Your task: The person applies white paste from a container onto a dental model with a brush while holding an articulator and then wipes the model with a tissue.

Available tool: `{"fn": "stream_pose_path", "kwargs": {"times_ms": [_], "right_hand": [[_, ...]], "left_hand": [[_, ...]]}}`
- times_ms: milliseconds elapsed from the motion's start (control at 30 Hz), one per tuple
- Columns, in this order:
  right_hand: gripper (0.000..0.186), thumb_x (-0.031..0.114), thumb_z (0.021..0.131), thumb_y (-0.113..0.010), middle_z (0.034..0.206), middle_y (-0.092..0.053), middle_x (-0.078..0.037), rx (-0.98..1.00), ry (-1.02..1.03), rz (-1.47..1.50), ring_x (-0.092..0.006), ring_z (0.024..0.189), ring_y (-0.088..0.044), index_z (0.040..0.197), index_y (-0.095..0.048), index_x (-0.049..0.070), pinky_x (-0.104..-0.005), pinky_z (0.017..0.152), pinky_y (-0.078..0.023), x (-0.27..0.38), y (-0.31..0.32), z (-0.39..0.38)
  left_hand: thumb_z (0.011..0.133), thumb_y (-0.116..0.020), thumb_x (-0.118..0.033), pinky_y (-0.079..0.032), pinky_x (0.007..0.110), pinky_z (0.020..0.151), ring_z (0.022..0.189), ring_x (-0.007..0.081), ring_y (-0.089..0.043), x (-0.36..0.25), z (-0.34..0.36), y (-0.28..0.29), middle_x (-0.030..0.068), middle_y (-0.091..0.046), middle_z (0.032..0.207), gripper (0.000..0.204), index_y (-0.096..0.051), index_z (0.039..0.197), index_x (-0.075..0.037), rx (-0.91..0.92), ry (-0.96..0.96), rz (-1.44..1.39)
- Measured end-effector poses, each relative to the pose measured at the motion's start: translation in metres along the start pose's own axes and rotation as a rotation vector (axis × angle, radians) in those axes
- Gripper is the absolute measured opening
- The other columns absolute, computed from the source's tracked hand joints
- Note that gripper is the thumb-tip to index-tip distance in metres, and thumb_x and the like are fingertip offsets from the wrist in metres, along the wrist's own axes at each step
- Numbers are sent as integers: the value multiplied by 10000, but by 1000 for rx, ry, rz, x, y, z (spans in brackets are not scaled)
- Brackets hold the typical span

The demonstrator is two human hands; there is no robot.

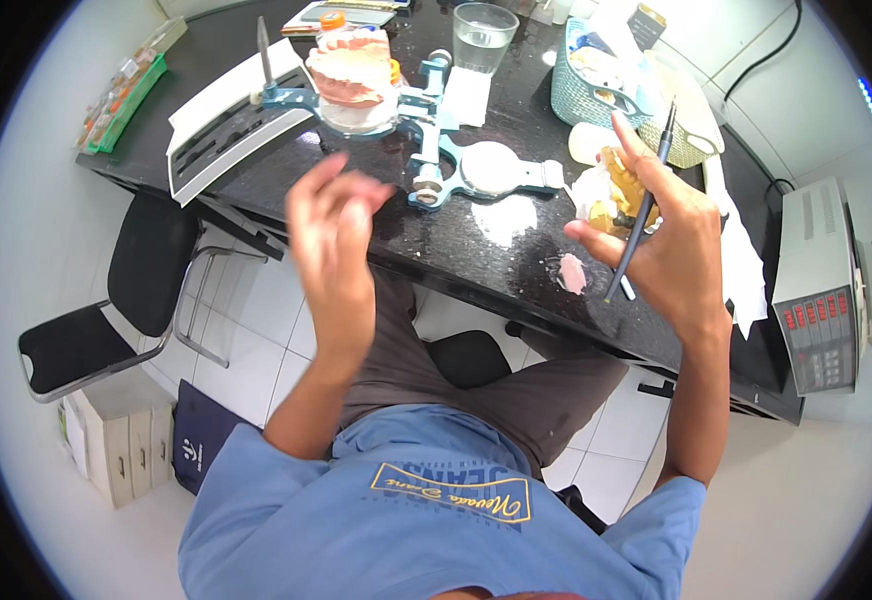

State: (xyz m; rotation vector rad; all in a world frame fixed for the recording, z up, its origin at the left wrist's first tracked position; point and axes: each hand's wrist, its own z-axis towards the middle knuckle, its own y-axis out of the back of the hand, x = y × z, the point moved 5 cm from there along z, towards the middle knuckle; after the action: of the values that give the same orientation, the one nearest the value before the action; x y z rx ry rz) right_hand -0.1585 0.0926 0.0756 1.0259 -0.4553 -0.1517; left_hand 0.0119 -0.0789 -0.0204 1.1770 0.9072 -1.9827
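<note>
My left hand is raised in front of the table edge, a little blurred, fingers loosely bent and apart with nothing in them. My right hand grips a yellow dental cast with a white part on its left side. A thin dark pen-like tool slants across the same hand. Nearest my left hand is a blue articulator. Its left arm carries a pink dental model on a white base, and its right arm lies folded out with a round white plaster disc.
A pink patch of material lies near the table's front edge. Behind are a glass of water and a teal basket. On the left sit a tool tray and a green box; a grey device stands right.
</note>
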Motion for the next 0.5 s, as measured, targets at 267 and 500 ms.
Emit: {"fn": "stream_pose_path", "kwargs": {"times_ms": [267, 500], "right_hand": [[943, 316, 549, -900, 1029, -700, -157, 151, 53, 41, -275, 932, -692, 1376, -511, 83, -349, 810, -536, 21, 2, -9], [999, 343, 574, -865, 953, -684, -127, 264, 112, -21, -277, 775, -645, 1447, -424, 135, -364, 668, -509, 31, 0, -20]], "left_hand": [[991, -512, -283, -478, 360, 918, 1087, 235, -579, -2, -55, -72, 191, -508, 1262, 583, -277, 1417, 39, 449, 548, -607], [965, -591, -265, -521, 312, 872, 1053, 154, -603, 7, -42, -93, 117, -559, 1217, 630, -280, 1428, 27, 684, 841, -726]]}}
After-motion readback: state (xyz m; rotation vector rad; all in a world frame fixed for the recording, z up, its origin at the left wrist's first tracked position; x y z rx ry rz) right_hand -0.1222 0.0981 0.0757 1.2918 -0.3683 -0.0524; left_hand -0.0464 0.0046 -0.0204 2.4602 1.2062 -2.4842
